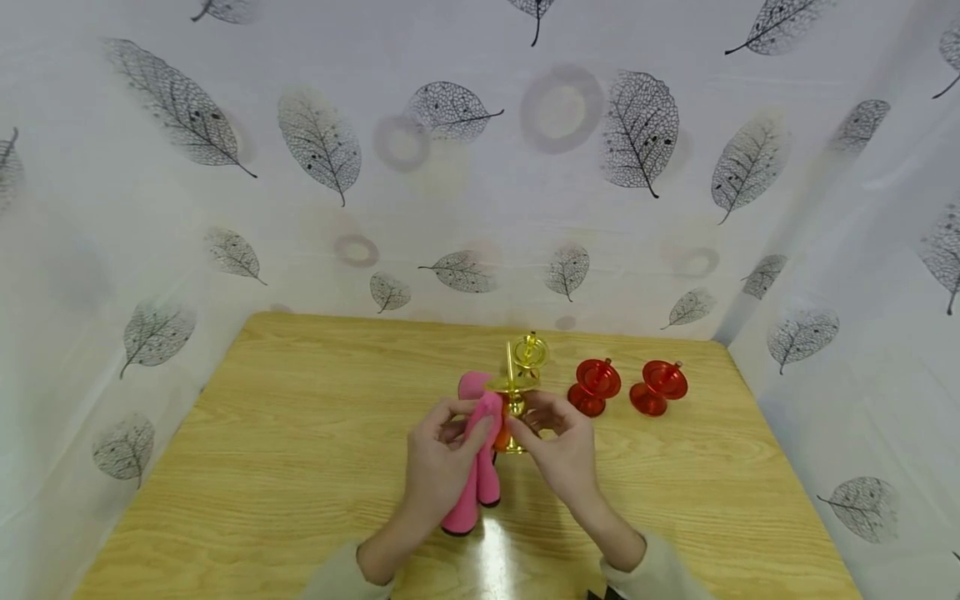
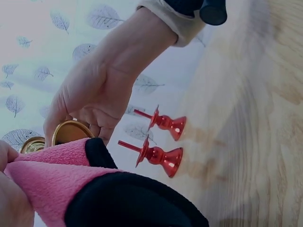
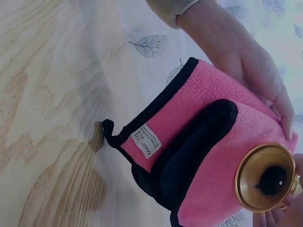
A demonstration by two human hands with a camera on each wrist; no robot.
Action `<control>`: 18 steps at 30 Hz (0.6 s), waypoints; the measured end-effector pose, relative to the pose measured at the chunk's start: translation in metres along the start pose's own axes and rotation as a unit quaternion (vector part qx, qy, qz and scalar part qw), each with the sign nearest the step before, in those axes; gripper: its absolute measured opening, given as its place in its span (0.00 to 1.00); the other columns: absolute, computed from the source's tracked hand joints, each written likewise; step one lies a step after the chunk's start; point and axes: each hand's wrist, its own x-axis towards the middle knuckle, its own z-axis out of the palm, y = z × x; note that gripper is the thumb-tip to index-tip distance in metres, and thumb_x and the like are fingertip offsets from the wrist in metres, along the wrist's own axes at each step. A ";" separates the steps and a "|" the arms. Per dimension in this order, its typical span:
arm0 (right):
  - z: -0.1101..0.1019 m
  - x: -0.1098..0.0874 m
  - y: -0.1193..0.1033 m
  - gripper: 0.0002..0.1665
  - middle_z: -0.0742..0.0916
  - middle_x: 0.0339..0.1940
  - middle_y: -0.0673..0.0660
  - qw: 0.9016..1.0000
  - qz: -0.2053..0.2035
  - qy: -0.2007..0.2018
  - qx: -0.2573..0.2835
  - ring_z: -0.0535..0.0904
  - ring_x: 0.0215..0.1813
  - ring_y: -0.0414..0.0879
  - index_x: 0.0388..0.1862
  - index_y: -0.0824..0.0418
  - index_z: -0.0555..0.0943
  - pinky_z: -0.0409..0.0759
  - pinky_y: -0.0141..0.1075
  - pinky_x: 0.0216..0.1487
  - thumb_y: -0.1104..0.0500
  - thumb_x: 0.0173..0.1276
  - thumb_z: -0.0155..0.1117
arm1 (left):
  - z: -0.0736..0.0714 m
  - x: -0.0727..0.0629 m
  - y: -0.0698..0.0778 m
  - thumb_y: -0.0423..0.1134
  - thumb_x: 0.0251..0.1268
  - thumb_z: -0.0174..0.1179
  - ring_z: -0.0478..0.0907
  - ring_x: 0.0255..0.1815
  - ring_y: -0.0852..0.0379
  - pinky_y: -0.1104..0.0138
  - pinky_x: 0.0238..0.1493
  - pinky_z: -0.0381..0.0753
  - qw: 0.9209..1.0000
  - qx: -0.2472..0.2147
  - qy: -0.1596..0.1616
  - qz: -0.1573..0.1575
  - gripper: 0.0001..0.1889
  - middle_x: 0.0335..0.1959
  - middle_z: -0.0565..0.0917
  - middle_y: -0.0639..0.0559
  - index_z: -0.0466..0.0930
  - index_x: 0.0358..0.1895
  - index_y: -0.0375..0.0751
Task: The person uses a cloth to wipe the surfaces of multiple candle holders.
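My left hand [image 1: 438, 457] pinches a folded pink plush cloth [image 1: 468, 496] with black edging. A white label [image 3: 146, 141] and a black loop show on it in the right wrist view. Beside the cloth, my right hand [image 1: 564, 446] grips a shiny gold candlestick [image 1: 516, 407] by its stem, with its spike pointing up and away. The cloth lies against the candlestick's side. In the right wrist view the hollow underside of its round foot [image 3: 248, 182] faces the camera. Part of the right hand's fingers is hidden behind the candlestick.
A second gold candlestick [image 1: 531, 352] stands just behind the held one, near the table's back edge. Two red candlesticks, a nearer one [image 1: 597, 379] and one further right [image 1: 664, 381], stand to the right. A leaf-patterned curtain [image 1: 465, 192] borders the wooden table [image 1: 315, 417].
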 end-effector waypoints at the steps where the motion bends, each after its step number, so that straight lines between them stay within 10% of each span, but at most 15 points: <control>1: 0.000 0.000 0.000 0.16 0.90 0.39 0.64 1.000 -0.001 -0.001 0.002 0.84 0.35 0.36 0.49 0.68 0.87 0.85 0.30 0.39 0.73 0.61 0.77 | 0.000 0.001 0.000 0.27 0.68 0.69 0.92 0.42 0.40 0.66 0.37 0.93 1.000 0.006 0.000 0.003 0.06 0.48 0.90 0.37 0.85 0.45 0.34; 8: -0.009 -0.005 -0.003 0.17 0.91 0.40 0.42 0.996 0.035 -0.038 0.077 0.87 0.41 0.35 0.51 0.75 0.83 0.88 0.29 0.43 0.75 0.63 0.73 | 0.000 0.006 -0.003 0.30 0.69 0.69 0.91 0.36 0.55 0.72 0.33 0.90 1.000 0.016 0.001 -0.012 0.05 0.43 0.90 0.35 0.84 0.43 0.33; 18: -0.011 -0.011 -0.012 0.14 0.91 0.42 0.42 0.985 -0.007 -0.072 0.154 0.87 0.42 0.36 0.50 0.73 0.82 0.88 0.27 0.43 0.78 0.65 0.68 | 0.004 0.006 -0.009 0.28 0.69 0.68 0.87 0.33 0.66 0.73 0.36 0.88 1.000 0.002 -0.008 -0.016 0.05 0.43 0.90 0.33 0.83 0.43 0.32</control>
